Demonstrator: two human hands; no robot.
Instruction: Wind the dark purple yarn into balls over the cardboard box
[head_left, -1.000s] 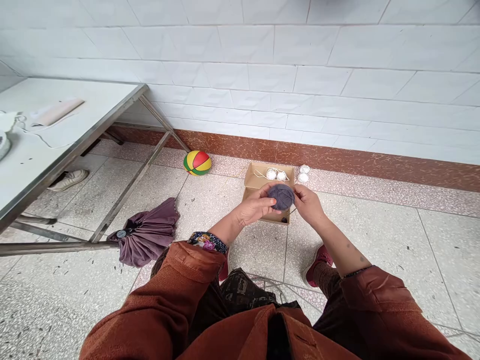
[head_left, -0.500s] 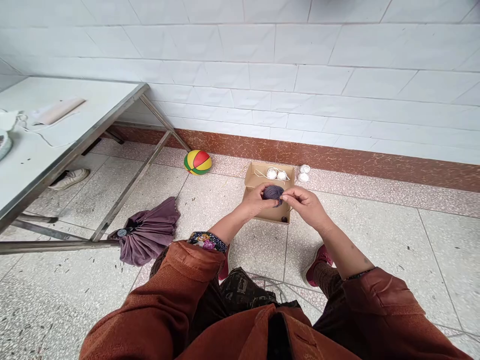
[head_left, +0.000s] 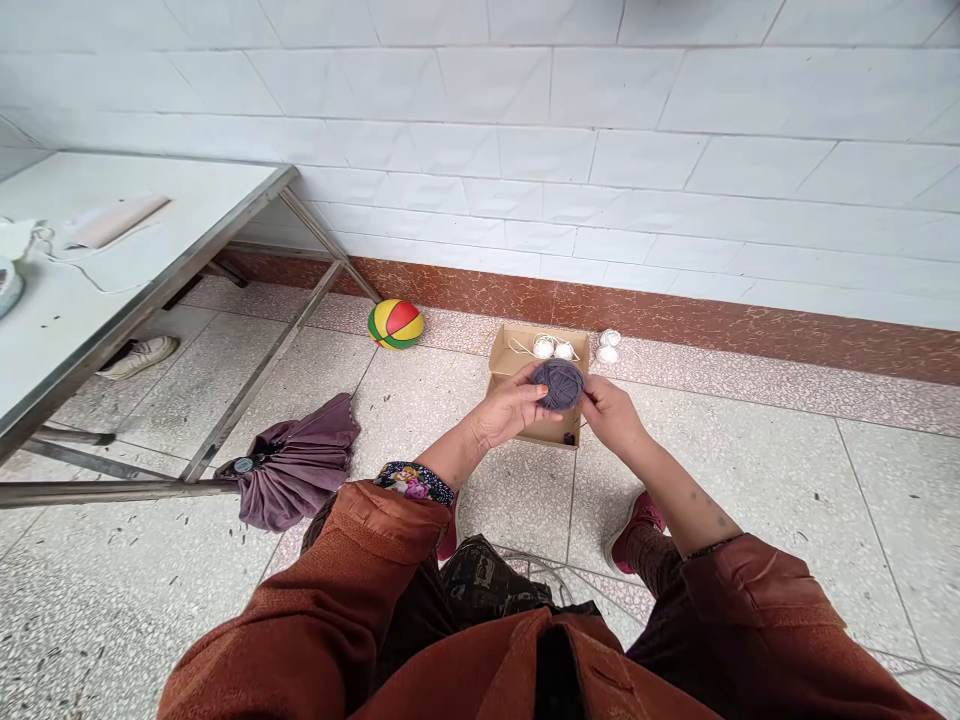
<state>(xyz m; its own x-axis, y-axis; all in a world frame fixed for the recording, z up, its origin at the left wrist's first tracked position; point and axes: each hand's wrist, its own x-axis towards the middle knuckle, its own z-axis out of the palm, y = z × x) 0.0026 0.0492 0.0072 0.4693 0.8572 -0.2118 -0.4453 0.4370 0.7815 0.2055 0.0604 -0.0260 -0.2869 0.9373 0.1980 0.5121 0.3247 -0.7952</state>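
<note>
Yarn ball (head_left: 560, 386) sits gripped in our left fingers (head_left: 529, 394); right fingers (head_left: 592, 394) pinched at its edge, we should tension evenly.

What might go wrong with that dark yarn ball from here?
The yarn sits in the left hand, seemingly over the box; a loosened grip might drop it.

A loose white strand lies by the white balls inside the box and could snag or tangle.

Two more white balls rest on the floor beside the box; a bump might roll them.
</note>
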